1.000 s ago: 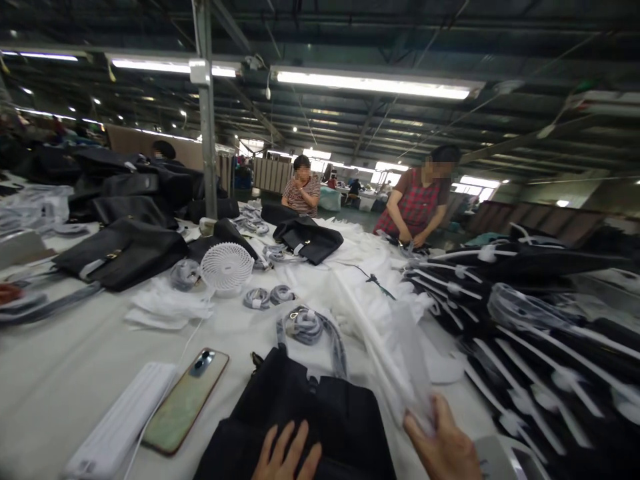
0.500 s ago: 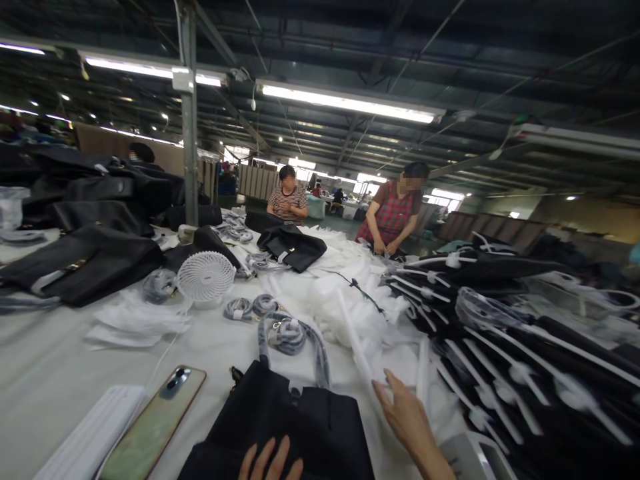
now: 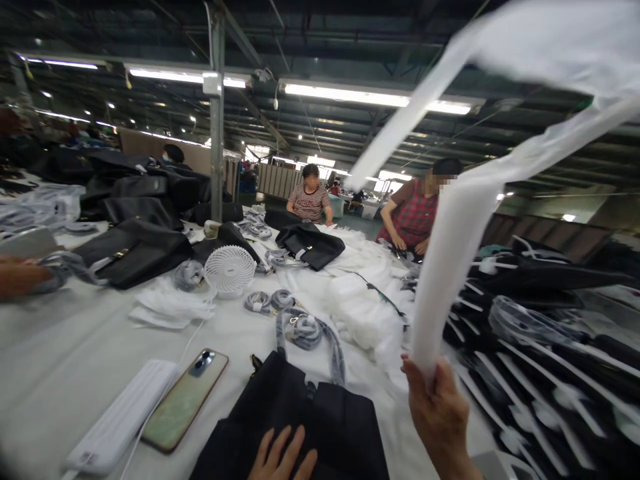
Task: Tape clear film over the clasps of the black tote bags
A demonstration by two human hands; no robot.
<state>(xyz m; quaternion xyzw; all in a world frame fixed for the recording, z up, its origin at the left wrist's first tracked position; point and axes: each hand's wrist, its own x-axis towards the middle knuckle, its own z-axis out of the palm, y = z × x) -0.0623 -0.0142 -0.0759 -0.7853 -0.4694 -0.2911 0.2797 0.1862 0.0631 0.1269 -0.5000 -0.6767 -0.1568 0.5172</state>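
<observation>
My left hand [image 3: 284,453] lies with fingers spread on the front of a black handbag [image 3: 320,420], whose wrapped handles [image 3: 336,350] point away from me. My right hand [image 3: 440,407] is raised to the right of the bag, its fingers closed round the lower end of a long strip of white foam wrapping [image 3: 450,267]. The strip rises above the hand and bends over toward the upper right, where its loose part is blurred. Beyond the handbag lies a coiled, wrapped strap [image 3: 305,331].
A phone [image 3: 186,400] and a white power strip [image 3: 123,413] lie at left, with a small white fan [image 3: 229,270] behind. Black bag pieces with white strips [image 3: 530,380] crowd the right. Another person's hand [image 3: 23,277] reaches in at far left; two people stand across the table.
My right hand has closed on white foam wrapping and lifted it from the table. My left hand stays on the handbag. Another person's hand has come in at the left.
</observation>
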